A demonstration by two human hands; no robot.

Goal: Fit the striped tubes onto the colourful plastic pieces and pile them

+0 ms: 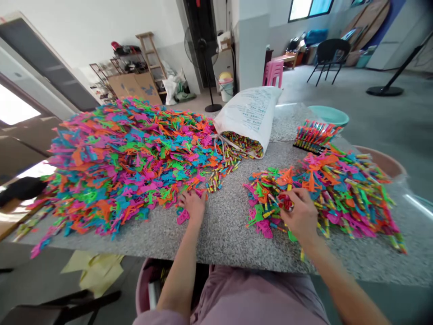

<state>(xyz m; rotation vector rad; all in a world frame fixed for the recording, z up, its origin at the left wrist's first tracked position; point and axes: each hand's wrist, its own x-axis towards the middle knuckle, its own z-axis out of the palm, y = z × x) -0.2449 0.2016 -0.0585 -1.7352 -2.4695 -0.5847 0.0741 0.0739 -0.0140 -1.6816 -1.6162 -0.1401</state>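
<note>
My left hand (193, 206) is at the front edge of a big heap of bright plastic pieces (135, 158), its fingers curled around small pink and orange ones. A loose pink piece (183, 217) lies beside its wrist side. On the right, my right hand (301, 215) is closed around a small shiny red item (286, 202), whose exact kind I cannot make out. Under and beyond this hand spreads a second pile of assembled sticks (352, 194), with yellow-striped tubes and plastic figures in pink, green, orange and blue.
A white woven sack (250, 113) lies on its side, spilling yellow-striped tubes (233, 158) onto the speckled stone table (226, 230). Behind the right pile stands a rack of upright sticks (313, 137). A turquoise basin (329, 116) and pink tub (382, 160) are beyond the table edge.
</note>
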